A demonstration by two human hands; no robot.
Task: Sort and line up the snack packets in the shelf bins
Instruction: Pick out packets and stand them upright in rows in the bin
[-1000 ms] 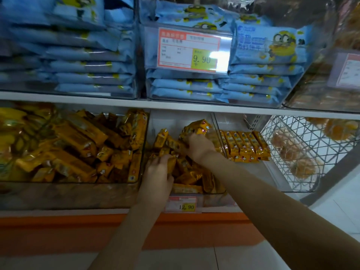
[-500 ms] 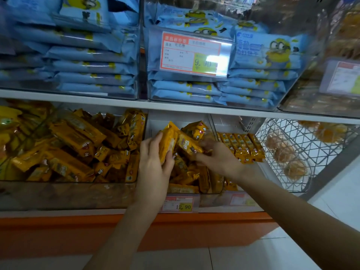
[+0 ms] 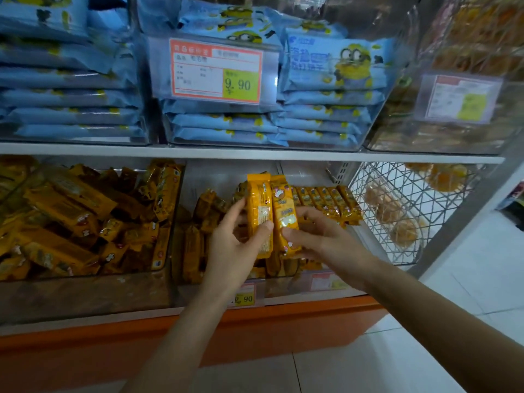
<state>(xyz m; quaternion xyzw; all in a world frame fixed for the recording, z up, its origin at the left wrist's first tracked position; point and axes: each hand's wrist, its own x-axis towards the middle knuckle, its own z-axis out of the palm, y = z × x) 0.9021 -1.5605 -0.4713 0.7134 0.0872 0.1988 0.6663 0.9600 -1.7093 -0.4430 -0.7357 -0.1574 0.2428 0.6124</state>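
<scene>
While two yellow snack packets [image 3: 259, 211] stand upright, side by side above the middle bin [image 3: 195, 290], the left hand [image 3: 232, 248] pinches one and the right hand [image 3: 326, 239] grips the other, probably squaring their edges to join the neat row [image 3: 326, 199] at that bin's right.

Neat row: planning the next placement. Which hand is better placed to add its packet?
Probably right: the right hand holds its packet beside the neat row; the left hand is farther.

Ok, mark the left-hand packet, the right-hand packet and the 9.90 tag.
left-hand packet [image 3: 259, 199]: head view, upper front.
right-hand packet [image 3: 283, 205]: head view, printed face.
9.90 tag [image 3: 215, 70]: head view, centre.
</scene>
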